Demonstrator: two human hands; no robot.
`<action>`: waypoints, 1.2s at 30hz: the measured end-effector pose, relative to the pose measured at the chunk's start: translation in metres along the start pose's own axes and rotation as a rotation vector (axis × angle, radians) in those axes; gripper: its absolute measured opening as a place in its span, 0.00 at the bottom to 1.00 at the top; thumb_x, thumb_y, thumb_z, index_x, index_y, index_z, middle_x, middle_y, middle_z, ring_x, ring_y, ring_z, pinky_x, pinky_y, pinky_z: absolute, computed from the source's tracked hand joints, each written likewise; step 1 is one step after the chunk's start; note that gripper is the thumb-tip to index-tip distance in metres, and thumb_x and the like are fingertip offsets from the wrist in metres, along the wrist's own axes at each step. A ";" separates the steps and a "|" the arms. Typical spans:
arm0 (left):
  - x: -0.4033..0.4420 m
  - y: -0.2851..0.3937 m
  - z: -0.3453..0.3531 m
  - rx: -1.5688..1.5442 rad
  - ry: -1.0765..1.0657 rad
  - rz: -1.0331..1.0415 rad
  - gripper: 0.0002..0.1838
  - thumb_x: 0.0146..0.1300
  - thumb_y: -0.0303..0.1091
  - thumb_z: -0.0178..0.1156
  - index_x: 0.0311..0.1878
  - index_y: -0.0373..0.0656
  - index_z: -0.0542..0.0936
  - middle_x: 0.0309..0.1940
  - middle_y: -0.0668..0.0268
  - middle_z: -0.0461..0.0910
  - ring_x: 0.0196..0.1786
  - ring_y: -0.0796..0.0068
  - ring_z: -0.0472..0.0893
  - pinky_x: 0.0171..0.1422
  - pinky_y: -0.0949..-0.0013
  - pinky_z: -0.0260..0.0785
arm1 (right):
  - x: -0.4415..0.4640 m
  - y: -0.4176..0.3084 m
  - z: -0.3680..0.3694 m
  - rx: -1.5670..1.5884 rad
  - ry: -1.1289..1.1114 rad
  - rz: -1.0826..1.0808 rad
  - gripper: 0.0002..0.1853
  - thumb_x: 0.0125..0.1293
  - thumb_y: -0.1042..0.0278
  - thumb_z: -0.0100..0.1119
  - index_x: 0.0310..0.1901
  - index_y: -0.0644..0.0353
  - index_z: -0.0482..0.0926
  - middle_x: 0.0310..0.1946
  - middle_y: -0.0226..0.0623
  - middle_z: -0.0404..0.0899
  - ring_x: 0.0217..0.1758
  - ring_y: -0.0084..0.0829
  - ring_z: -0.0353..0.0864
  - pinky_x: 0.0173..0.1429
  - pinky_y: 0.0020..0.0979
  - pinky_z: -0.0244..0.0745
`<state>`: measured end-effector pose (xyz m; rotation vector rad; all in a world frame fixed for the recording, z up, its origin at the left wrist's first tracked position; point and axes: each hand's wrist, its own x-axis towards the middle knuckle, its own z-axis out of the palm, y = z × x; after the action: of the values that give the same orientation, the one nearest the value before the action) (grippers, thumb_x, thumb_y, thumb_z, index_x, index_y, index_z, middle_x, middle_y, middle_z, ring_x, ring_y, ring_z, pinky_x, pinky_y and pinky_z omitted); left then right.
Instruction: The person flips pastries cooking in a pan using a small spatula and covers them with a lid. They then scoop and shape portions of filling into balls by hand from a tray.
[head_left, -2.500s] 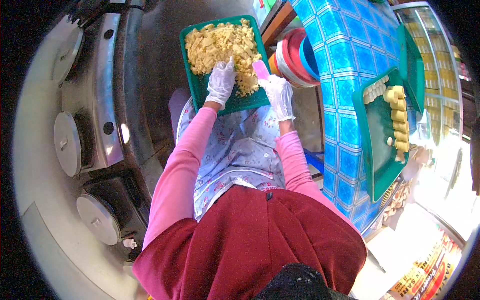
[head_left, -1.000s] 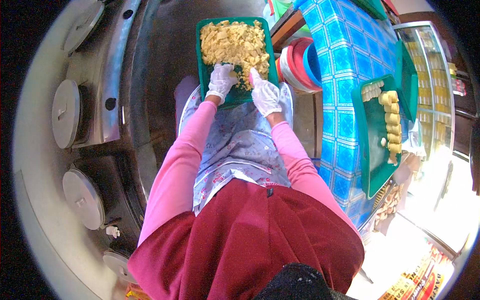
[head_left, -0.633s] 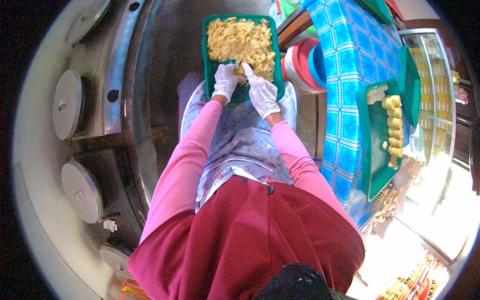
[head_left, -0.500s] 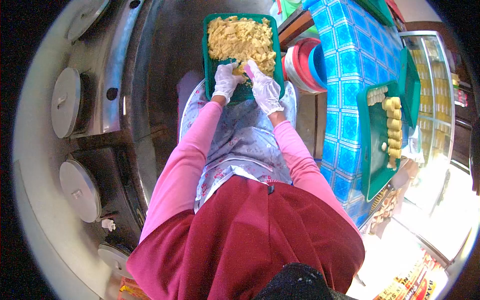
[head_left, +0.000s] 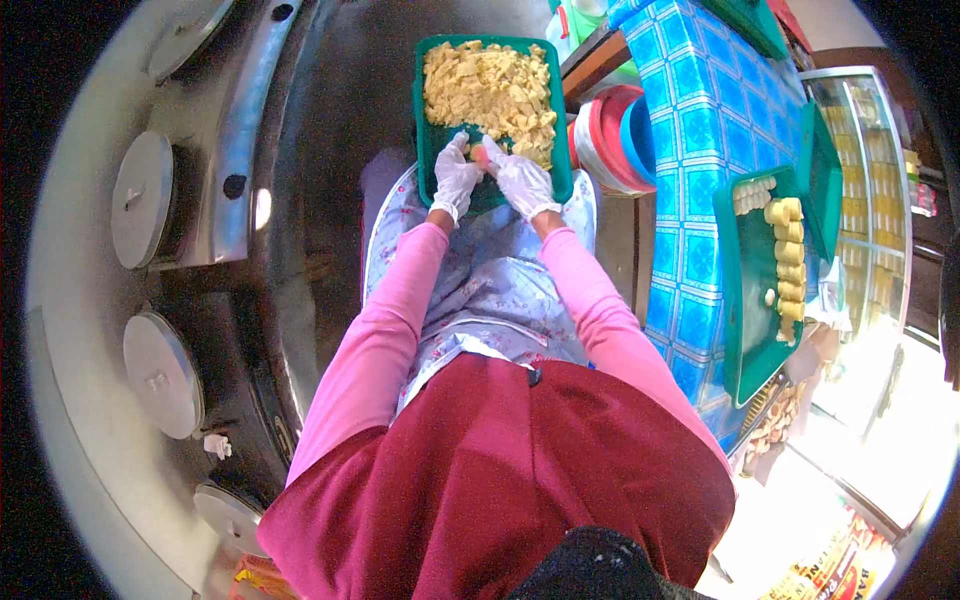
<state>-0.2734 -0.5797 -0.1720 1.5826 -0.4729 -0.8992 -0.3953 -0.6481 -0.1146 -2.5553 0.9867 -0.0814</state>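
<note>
The gap between the 2 gloved hands has narrowed near the near edge of the green tray [head_left: 421, 125]; the right hand [head_left: 524, 185] grips the pink scraper [head_left: 480, 154]; the left hand [head_left: 457, 180] is narrow beside its tip, any held piece unclear; crumbly yellow dough [head_left: 490, 85] lies along the tray's far edge and down its right side; rightward, a table [head_left: 680, 235] carries a second tray [head_left: 752, 345] with yellow rolls [head_left: 790, 253]; lidded pots [head_left: 143, 200] stand left.

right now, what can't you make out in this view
Head view:
- what the left hand and right hand pinch, if anything: fingers cover it
- green tray floor under the yellow crumbs: buried
- rest of the blue basin: behind the tablecloth
- lower-right package print: small, cut by the round edge
</note>
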 end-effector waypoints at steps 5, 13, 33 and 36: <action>0.000 -0.002 -0.001 -0.122 -0.023 -0.013 0.47 0.47 0.15 0.72 0.74 0.36 0.63 0.60 0.59 0.75 0.45 0.70 0.78 0.43 0.72 0.72 | -0.008 0.026 -0.012 0.034 0.074 -0.188 0.23 0.73 0.43 0.45 0.61 0.43 0.77 0.37 0.49 0.85 0.40 0.51 0.85 0.43 0.50 0.76; 0.008 0.001 0.005 -0.075 0.092 0.214 0.19 0.57 0.23 0.66 0.52 0.41 0.78 0.37 0.72 0.78 0.38 0.79 0.73 0.44 0.74 0.67 | 0.014 -0.019 0.006 0.029 0.051 -0.053 0.24 0.75 0.47 0.42 0.68 0.45 0.71 0.44 0.52 0.83 0.45 0.52 0.84 0.46 0.50 0.76; 0.005 0.011 -0.031 0.832 -0.053 0.502 0.19 0.44 0.38 0.76 0.40 0.43 0.82 0.38 0.51 0.81 0.43 0.50 0.81 0.48 0.53 0.75 | 0.008 0.003 0.013 0.409 0.254 0.018 0.10 0.55 0.61 0.68 0.33 0.58 0.82 0.27 0.43 0.82 0.35 0.46 0.83 0.40 0.44 0.75; 0.008 0.002 -0.027 0.818 0.015 0.550 0.18 0.48 0.38 0.73 0.41 0.41 0.83 0.36 0.50 0.81 0.42 0.48 0.81 0.48 0.53 0.75 | 0.032 -0.001 0.034 0.641 0.059 0.197 0.16 0.51 0.56 0.72 0.29 0.60 0.81 0.30 0.47 0.84 0.36 0.48 0.84 0.40 0.43 0.76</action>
<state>-0.2471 -0.5682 -0.1725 2.0130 -1.3067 -0.2586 -0.3642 -0.6569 -0.1488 -1.8759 1.0249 -0.3579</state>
